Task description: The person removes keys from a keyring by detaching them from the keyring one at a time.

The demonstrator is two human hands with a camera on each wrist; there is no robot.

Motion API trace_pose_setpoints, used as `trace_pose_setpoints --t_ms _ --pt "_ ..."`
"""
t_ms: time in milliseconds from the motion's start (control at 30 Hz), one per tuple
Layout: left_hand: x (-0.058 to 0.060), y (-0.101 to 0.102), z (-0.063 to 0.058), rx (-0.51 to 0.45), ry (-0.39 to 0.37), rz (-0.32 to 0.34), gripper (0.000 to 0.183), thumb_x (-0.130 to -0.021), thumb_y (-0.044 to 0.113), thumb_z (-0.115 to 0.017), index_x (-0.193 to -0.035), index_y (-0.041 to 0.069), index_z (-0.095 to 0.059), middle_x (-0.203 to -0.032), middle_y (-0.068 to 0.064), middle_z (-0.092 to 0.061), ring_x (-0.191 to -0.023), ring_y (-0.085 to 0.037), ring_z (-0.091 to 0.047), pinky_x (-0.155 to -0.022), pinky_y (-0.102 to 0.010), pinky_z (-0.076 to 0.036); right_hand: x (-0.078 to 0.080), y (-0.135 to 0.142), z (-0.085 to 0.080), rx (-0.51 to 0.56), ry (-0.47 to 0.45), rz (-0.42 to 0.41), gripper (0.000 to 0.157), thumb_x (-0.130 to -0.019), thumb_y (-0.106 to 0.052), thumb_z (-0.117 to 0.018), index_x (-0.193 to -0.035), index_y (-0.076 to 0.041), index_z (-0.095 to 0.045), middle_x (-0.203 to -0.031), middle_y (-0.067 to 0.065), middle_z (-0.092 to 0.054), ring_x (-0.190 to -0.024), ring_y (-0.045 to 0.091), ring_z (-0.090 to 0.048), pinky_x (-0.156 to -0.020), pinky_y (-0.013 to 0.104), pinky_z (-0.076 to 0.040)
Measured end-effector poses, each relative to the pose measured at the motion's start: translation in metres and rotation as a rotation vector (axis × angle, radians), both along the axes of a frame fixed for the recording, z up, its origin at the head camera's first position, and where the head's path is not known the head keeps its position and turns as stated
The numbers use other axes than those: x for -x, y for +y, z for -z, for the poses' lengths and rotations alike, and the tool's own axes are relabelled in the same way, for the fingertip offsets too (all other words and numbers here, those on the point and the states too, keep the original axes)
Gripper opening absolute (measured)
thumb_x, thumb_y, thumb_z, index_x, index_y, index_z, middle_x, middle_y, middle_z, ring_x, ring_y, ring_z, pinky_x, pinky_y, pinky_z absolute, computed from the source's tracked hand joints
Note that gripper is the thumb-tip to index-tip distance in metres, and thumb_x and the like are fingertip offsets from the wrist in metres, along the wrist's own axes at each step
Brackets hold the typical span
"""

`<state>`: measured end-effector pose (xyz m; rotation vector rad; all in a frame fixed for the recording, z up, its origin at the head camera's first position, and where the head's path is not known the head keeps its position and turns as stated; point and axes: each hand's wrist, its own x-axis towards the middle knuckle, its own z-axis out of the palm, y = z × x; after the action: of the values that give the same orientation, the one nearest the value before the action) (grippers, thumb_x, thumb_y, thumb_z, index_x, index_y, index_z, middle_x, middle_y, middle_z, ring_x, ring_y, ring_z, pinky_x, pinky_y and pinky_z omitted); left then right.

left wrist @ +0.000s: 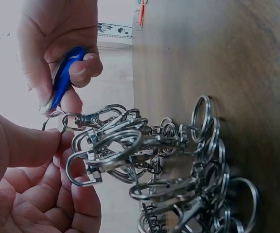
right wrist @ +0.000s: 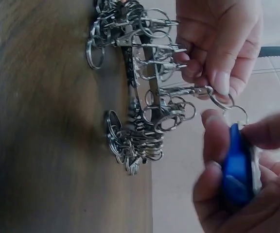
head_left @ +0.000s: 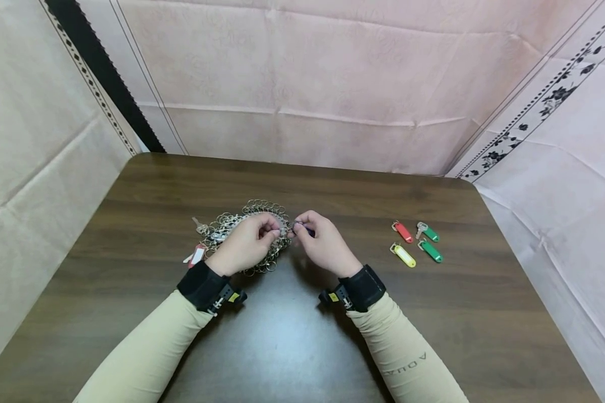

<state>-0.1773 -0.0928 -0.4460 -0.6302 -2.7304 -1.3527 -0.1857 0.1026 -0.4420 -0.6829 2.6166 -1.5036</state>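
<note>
A round metal rack hung with many clips and split rings (head_left: pixel 262 206) stands on the table. My left hand (head_left: pixel 250 240) is over it and pinches a split ring (left wrist: pixel 63 124) at the end of one swivel clip (left wrist: pixel 87 119) between thumb and finger. Just right of the rack, my right hand (head_left: pixel 324 242) holds a blue key tag (right wrist: pixel 237 167), with a silvery piece, perhaps a key, lying along its side. The tag's thin wire ring (right wrist: pixel 238 110) meets the split ring at my left fingertips. Whether the two rings are linked is hard to tell.
To the right lie a red tag (head_left: pixel 403 232), a yellow tag (head_left: pixel 404 255) and two green tags (head_left: pixel 430 251) on the wooden table (head_left: pixel 292 347). At the rack's left side are a red tag (head_left: pixel 197 256) and a key (head_left: pixel 200 225). Cloth hangs behind the table.
</note>
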Motion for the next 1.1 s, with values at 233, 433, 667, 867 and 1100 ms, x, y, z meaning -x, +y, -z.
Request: trace_pose_setpoints --t_ms 233,433,667,867,1100 --pt "0.001 0.000 -0.002 0.011 0.035 0.002 0.004 -0.092 0.009 -0.058 -0.092 0.009 -0.063 -0.084 -0.003 -0.061 -0.071 -0.014 -0.053 -0.065 -0.034 -0.048 0.001 -0.002 -0.003 -0.046 -0.022 -0.044 0.021 -0.090 0.000 -0.046 -0.111 0.000 -0.052 -0.090 0.015 -0.066 -0.075 0.015 -0.060 -0.069 0.034 -0.049" --pt "-0.001 -0.001 -0.002 0.003 0.007 0.002 0.006 -0.093 0.007 -0.057 -0.093 0.007 -0.062 -0.085 -0.006 -0.062 -0.072 -0.017 -0.052 -0.066 -0.035 -0.046 0.001 -0.001 0.000 -0.189 -0.031 -0.113 0.022 -0.098 -0.006 -0.043 -0.115 -0.005 -0.058 -0.105 0.009 -0.066 -0.093 0.017 -0.060 -0.083 0.038 -0.051" --pt "-0.001 -0.001 0.001 0.013 -0.010 -0.009 0.005 -0.092 0.007 -0.058 -0.093 0.007 -0.063 -0.083 -0.005 -0.062 -0.071 -0.016 -0.052 -0.065 -0.034 -0.046 0.001 0.001 0.007 -0.245 -0.024 -0.125 0.020 -0.100 -0.014 -0.047 -0.113 -0.007 -0.061 -0.108 0.007 -0.066 -0.093 0.012 -0.058 -0.085 0.040 -0.051" --pt "-0.002 -0.001 0.000 0.009 -0.009 -0.016 0.005 -0.092 0.007 -0.057 -0.093 0.006 -0.062 -0.083 -0.006 -0.061 -0.072 -0.017 -0.053 -0.065 -0.034 -0.046 0.002 0.001 0.007 -0.257 -0.008 -0.120 0.024 -0.102 -0.014 -0.042 -0.116 -0.007 -0.060 -0.113 0.008 -0.065 -0.101 0.012 -0.056 -0.092 0.042 -0.049" --pt "0.000 0.000 0.001 0.012 0.007 -0.019 0.005 -0.093 0.009 -0.058 -0.094 0.008 -0.062 -0.084 -0.004 -0.061 -0.072 -0.017 -0.052 -0.066 -0.034 -0.046 0.004 0.003 0.005 -0.211 0.035 -0.106 0.023 -0.102 -0.014 -0.043 -0.113 -0.006 -0.061 -0.104 0.011 -0.065 -0.091 0.013 -0.055 -0.084 0.041 -0.050"
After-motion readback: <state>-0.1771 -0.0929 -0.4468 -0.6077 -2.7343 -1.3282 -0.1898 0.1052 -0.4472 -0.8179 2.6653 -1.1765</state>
